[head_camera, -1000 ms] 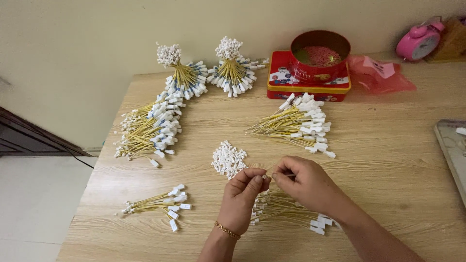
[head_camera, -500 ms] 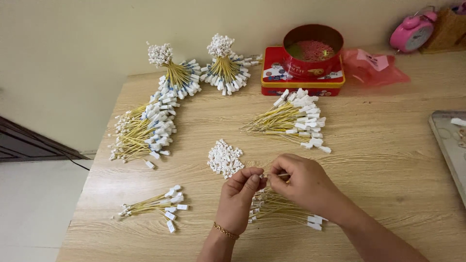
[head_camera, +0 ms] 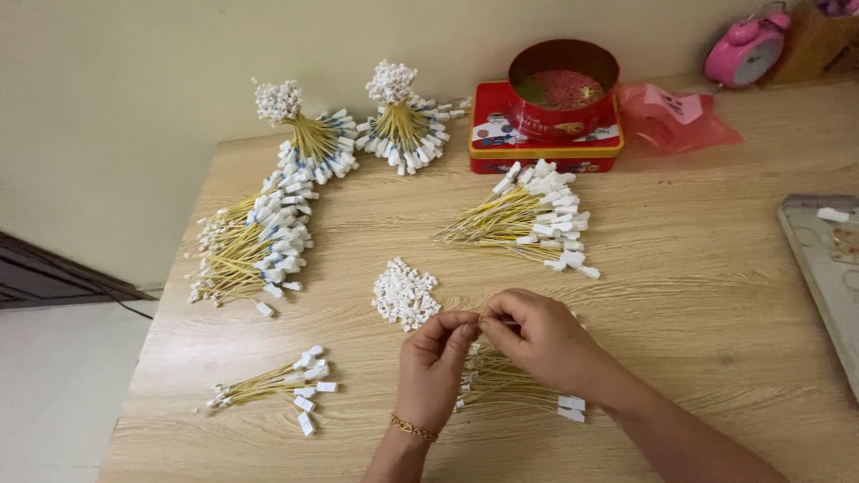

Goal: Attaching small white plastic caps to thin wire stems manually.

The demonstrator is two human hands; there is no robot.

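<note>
Yellow tag wire pinched between both hands above the loose wires.
Left hand [head_camera: 436, 362] and right hand [head_camera: 535, 338] meet fingertip to fingertip; keeping that narrow pinch steady beside the white clips [head_camera: 404, 293] seems best.

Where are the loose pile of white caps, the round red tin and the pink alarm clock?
pile of white caps [head_camera: 404, 294], head view, middle of the heap.
round red tin [head_camera: 564, 114], head view, front wall.
pink alarm clock [head_camera: 744, 54], head view, its body.
</note>
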